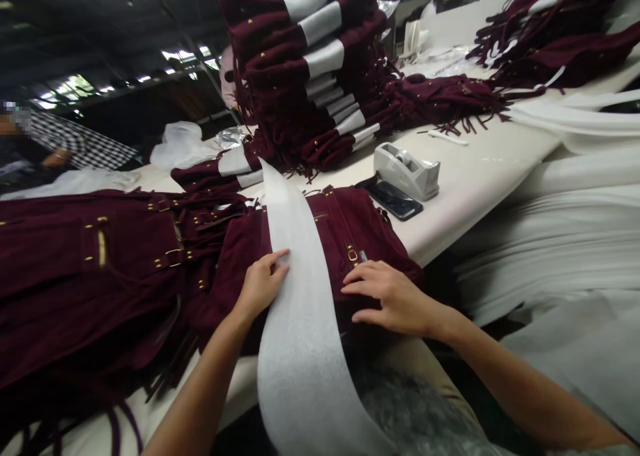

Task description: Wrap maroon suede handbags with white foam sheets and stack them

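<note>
A long white foam strip lies across a maroon fabric bag and curves down over the table edge towards my lap. My left hand is at the strip's left edge, its thumb and forefinger closed on that edge. Fingers apart, my right hand hovers at or just over the bag, to the right of the strip, and holds nothing. Just beyond its fingertips are a brass buckle and a small tag on the bag's strap. Whether the right fingertips touch the fabric, I cannot tell.
A tall stack of maroon bags wrapped with white bands stands behind. More maroon bags lie left. A tape dispenser and a phone rest on the white table. Foam sheets are piled right. Another person's sleeve shows far left.
</note>
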{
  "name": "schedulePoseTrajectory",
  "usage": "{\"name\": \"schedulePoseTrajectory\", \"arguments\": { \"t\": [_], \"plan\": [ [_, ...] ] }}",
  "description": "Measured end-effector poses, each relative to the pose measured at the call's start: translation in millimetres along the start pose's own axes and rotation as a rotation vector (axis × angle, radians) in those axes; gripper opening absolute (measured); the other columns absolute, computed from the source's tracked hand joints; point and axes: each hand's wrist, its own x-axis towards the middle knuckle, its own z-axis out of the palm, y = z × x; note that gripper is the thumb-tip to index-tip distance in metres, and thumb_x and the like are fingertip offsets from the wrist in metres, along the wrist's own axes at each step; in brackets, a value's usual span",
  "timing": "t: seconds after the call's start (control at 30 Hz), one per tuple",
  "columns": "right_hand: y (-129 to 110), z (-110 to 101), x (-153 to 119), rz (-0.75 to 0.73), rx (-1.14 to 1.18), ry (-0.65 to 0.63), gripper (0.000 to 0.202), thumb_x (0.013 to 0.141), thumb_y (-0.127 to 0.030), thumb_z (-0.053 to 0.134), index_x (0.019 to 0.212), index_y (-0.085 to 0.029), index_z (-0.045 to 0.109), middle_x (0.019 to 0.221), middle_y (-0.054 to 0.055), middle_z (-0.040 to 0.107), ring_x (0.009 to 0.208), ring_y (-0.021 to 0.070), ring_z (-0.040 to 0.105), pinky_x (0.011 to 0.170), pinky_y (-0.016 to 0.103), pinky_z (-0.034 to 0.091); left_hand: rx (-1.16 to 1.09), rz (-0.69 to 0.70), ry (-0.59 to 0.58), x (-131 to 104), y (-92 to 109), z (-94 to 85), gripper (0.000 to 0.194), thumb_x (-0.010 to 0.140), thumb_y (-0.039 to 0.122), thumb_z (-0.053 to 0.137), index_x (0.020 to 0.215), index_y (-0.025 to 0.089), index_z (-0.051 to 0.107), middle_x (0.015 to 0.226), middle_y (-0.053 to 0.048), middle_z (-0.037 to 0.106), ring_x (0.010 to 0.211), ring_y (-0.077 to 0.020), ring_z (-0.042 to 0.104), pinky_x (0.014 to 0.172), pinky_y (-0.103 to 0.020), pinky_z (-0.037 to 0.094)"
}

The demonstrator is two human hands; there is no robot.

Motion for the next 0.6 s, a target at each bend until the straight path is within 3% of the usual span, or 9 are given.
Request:
{"name": "schedulePoseTrajectory", "arguments": {
  "t": [0.1,0.23,0.37,0.43,0.5,0.53,0.6],
  "plan": [
    [5,21,-11,-0.091,-0.252,0.040,0.041,0.085,-0.022,0.071,0.124,-0.020,0.062,0.114,0.008,0.064,0.110,0.0232,0.055,0.096,0.040,0.041,-0.003,0.036,0.005,-3,1,2.3,0.047,0.081,0.033,0.054,0.124,0.015,0.063,0.102,-0.007,0.069,0.079,-0.0194,0.061,0.082,-0.035,0.048],
    [20,57,-20,-0.224,-0.425,0.261,0.031,0.096,-0.009,0.046,0.119,-0.018,0.065,0.096,0.006,0.066,0.094,0.0186,0.057,0.084,0.034,0.041,0.030,0.132,0.051,-12,2,5.5,0.043,0.086,0.031,0.052,0.125,0.015,0.062,0.097,-0.007,0.068,0.080,-0.0181,0.060,0.080,-0.033,0.049],
    [40,87,-38,-0.372,-0.494,0.430,0.035,0.097,-0.010,0.044,0.125,-0.018,0.064,0.092,0.003,0.067,0.090,0.0156,0.056,0.081,0.031,0.039,0.219,0.216,0.136,-32,14,9.3,0.033,0.090,0.028,0.052,0.120,0.021,0.065,0.087,-0.004,0.061,0.072,-0.0170,0.058,0.071,-0.032,0.051],
    [47,96,-46,-0.382,-0.492,0.469,0.037,0.097,-0.011,0.043,0.128,-0.021,0.062,0.089,0.002,0.066,0.087,0.0140,0.057,0.081,0.030,0.039,0.364,0.316,0.284,-43,23,11.3,0.028,0.090,0.024,0.055,0.115,0.024,0.069,0.106,-0.010,0.059,0.093,-0.0230,0.060,0.080,-0.038,0.053],
    [48,101,-51,-0.345,-0.471,0.477,0.039,0.097,-0.011,0.042,0.128,-0.024,0.063,0.086,0.002,0.065,0.086,0.0139,0.057,0.081,0.030,0.039,0.430,0.511,0.370,-49,32,12.7,0.031,0.090,0.016,0.054,0.114,0.027,0.069,0.135,-0.013,0.047,0.125,-0.0307,0.047,0.100,-0.048,0.046],
    [47,103,-52,-0.320,-0.456,0.482,0.039,0.097,-0.011,0.042,0.127,-0.024,0.063,0.086,0.002,0.064,0.086,0.0142,0.057,0.082,0.031,0.040,0.424,0.618,0.333,-50,36,13.1,0.034,0.091,0.014,0.052,0.117,0.028,0.067,0.144,-0.011,0.040,0.134,-0.0311,0.039,0.107,-0.051,0.040],
    [40,105,-52,-0.267,-0.423,0.505,0.038,0.097,-0.010,0.043,0.124,-0.024,0.066,0.086,0.003,0.063,0.086,0.0151,0.057,0.083,0.032,0.040,0.385,0.752,0.099,-48,42,13.0,0.037,0.094,0.019,0.050,0.128,0.030,0.060,0.150,-0.009,0.036,0.140,-0.0275,0.033,0.114,-0.053,0.032]
  ]
}}
